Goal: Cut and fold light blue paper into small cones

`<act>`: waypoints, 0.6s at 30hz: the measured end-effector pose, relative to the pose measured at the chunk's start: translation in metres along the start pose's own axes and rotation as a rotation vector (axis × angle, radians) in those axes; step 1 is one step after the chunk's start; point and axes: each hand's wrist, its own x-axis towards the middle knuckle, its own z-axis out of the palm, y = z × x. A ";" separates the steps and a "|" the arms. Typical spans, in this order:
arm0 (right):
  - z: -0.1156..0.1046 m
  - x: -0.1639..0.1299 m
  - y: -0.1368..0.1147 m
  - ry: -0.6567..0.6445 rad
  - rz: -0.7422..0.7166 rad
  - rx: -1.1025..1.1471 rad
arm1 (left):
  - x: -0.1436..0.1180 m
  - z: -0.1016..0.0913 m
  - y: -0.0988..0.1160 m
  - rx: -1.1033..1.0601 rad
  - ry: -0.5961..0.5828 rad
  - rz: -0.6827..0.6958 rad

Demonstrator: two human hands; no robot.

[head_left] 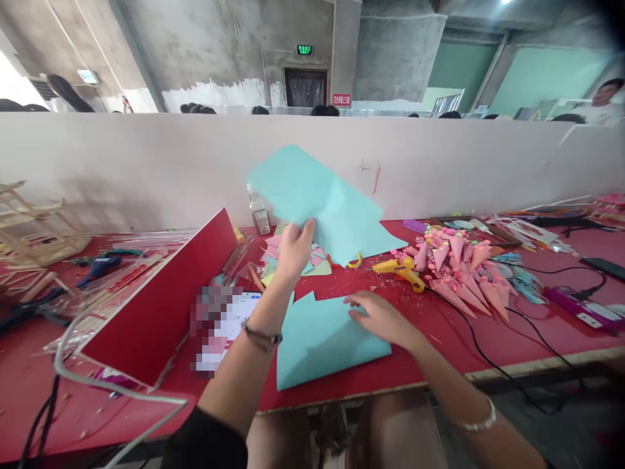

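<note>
My left hand (pixel 293 251) holds up a large light blue paper sheet (pixel 322 202) above the red table (pixel 439 352), gripping it at its lower edge. My right hand (pixel 378 316) lies flat with spread fingers on a second light blue sheet (pixel 322 342) that rests on the table in front of me. Small cut pieces of coloured paper (pixel 273 251) lie behind my left hand. A yellow glue gun (pixel 403 270) sits just beyond my right hand.
A pile of pink paper cones (pixel 459 273) lies at the right, with black cables (pixel 488 352) crossing the table. A red board (pixel 161 306) stands tilted at the left, next to a phone (pixel 234 319). A small bottle (pixel 258 215) and wooden frames (pixel 34 228) stand by the white partition (pixel 146 163).
</note>
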 end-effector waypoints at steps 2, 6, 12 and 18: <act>0.016 -0.031 0.002 0.016 -0.015 0.020 | 0.028 0.020 -0.024 0.048 -0.048 -0.074; 0.034 -0.064 0.012 -0.047 0.017 0.021 | 0.057 0.050 -0.080 0.191 -0.091 -0.175; 0.042 -0.072 0.017 -0.028 0.065 0.013 | 0.073 0.056 -0.126 0.458 -0.140 -0.285; 0.046 -0.071 0.017 0.039 0.075 0.030 | 0.086 0.031 -0.133 0.691 -0.168 -0.353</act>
